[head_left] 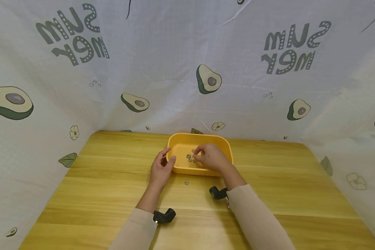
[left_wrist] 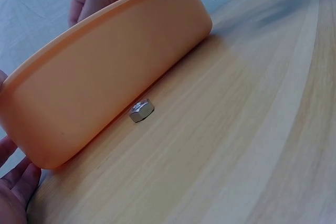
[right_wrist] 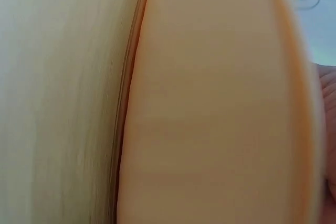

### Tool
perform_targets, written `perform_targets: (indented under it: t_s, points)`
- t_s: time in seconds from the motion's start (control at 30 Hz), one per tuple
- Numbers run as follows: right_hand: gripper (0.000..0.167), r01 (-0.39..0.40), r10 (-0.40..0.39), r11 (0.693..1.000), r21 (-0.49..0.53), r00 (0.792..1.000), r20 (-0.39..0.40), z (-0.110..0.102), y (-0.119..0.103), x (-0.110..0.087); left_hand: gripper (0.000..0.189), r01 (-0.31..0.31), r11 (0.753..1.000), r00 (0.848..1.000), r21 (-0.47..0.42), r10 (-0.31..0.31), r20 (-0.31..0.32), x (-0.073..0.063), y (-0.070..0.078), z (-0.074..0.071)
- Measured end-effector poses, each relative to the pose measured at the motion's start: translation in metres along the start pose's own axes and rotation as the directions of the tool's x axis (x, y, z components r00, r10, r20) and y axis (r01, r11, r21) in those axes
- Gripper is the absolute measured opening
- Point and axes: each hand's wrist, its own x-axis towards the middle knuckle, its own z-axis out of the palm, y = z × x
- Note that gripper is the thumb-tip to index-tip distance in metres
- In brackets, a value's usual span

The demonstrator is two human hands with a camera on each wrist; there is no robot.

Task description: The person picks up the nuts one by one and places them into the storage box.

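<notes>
A yellow plastic tray (head_left: pixel 200 171) stands at the table's back edge with several small metal hex nuts (head_left: pixel 188 156) on its floor. My left hand (head_left: pixel 160 172) holds the tray's left end, fingers against the outer wall and thumb by the front rim. Over the front wall reaches my right hand (head_left: pixel 211 157), thumb and index finger drawn together on a nut among the others; the fingertips partly hide it. One hex nut (left_wrist: pixel 142 110) lies on the table just before the tray. In the right wrist view the tray wall (right_wrist: pixel 210 103) hides the right fingers.
The wooden table (head_left: pixel 112 194) runs out to both sides and toward me. A white cloth (head_left: pixel 175 62) printed with avocados hangs behind it and at the sides. Each wrist wears a black camera mount (head_left: pixel 164 216).
</notes>
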Motion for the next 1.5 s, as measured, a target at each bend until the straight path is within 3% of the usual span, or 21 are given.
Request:
perform_targets:
  t_s: [0.37, 0.6, 0.93, 1.5]
  points:
    - [0.006, 0.145, -0.149, 0.988, -0.052, 0.984, -0.100, 0.016, -0.027, -0.043, 0.049, 0.004, 1.000, 1.000, -0.003, -0.004, -0.010, -0.001, -0.001, 0.000]
    - [0.006, 0.184, -0.185, 0.983, -0.021, 0.981, -0.066, 0.028, -0.030, -0.063, 0.048, 0.003, 1.000, 1.000, 0.003, -0.003, -0.015, 0.000, 0.000, 0.000]
    - [0.008, 0.152, -0.148, 0.981, -0.121, 0.988, 0.044, 0.051, -0.012, -0.066, 0.048, 0.000, 1.000, 1.000, -0.004, 0.000, -0.013, 0.000, -0.001, -0.001]
    - [0.008, 0.135, -0.129, 0.982, -0.129, 0.990, 0.053, 0.059, -0.011, -0.064, 0.048, 0.004, 1.000, 1.000, -0.017, -0.004, 0.001, -0.001, 0.001, 0.000]
